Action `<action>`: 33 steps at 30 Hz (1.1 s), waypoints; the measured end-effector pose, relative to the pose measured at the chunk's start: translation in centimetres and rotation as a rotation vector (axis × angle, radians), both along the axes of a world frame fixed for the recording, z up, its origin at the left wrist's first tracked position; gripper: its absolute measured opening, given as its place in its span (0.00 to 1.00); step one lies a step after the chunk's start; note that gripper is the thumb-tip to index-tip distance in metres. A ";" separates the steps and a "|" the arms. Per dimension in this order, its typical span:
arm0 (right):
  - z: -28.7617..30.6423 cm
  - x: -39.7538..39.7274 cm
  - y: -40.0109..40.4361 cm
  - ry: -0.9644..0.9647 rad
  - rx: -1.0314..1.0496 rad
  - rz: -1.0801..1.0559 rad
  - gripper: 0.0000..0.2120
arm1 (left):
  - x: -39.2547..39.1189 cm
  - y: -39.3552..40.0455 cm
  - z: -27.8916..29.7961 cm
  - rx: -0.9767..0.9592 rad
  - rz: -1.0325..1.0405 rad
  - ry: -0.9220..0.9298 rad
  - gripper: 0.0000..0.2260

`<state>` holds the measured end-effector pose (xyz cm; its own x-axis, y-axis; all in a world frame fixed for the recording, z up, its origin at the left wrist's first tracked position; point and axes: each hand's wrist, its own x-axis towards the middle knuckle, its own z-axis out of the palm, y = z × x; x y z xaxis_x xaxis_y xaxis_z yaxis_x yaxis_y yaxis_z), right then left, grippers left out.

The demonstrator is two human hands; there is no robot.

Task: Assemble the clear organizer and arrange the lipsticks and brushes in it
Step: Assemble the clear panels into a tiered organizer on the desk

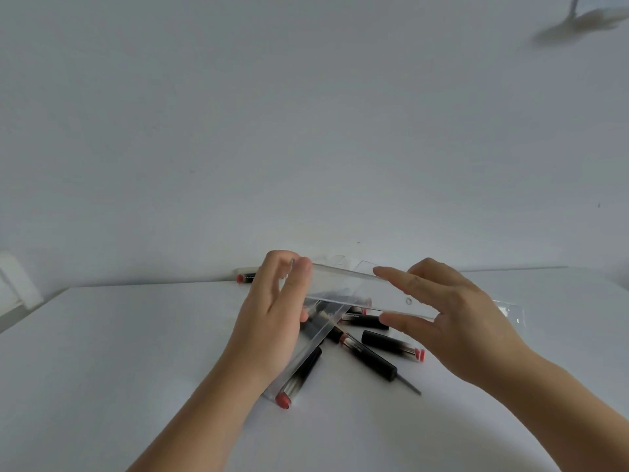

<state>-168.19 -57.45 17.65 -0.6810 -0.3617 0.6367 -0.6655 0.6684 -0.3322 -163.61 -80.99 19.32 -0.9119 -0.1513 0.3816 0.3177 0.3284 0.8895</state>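
A long clear organizer panel [354, 290] is held above the table between both hands. My left hand [275, 311] pinches its left end with thumb and fingers. My right hand [442, 318] holds the right end, index finger along the top edge and thumb under the lower edge. A second clear strip [316, 338] slants down below my left hand. Under the panels lie several black lipsticks with red ends, one [299, 379] by my left wrist, another [391, 344] near my right thumb. A thin grey brush handle [410, 386] sticks out from the pile.
The white table [119, 352] meets a white wall at the back. One more lipstick [246, 277] lies against the wall at the table's far edge. Another clear panel [510, 310] lies flat behind my right hand. A white object [13, 284] shows at the far left.
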 end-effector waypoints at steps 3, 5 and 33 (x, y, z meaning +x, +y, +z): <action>-0.1 -0.1 -0.1 0.024 0.032 -0.001 0.28 | -0.4 0.0 -0.1 0.014 0.055 0.022 0.12; 0.0 -0.5 0.3 0.052 0.043 -0.010 0.32 | -0.7 -0.2 -0.2 0.052 0.099 0.034 0.12; -1.7 -3.7 4.3 -0.670 0.302 -0.106 0.42 | -1.6 -0.4 -0.3 0.482 0.268 0.045 0.11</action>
<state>-171.87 -53.20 15.92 -0.9294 -0.3663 -0.0447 -0.3117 0.8442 -0.4362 -165.25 -81.41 18.98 -0.8014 -0.5436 0.2495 0.3206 -0.0382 0.9465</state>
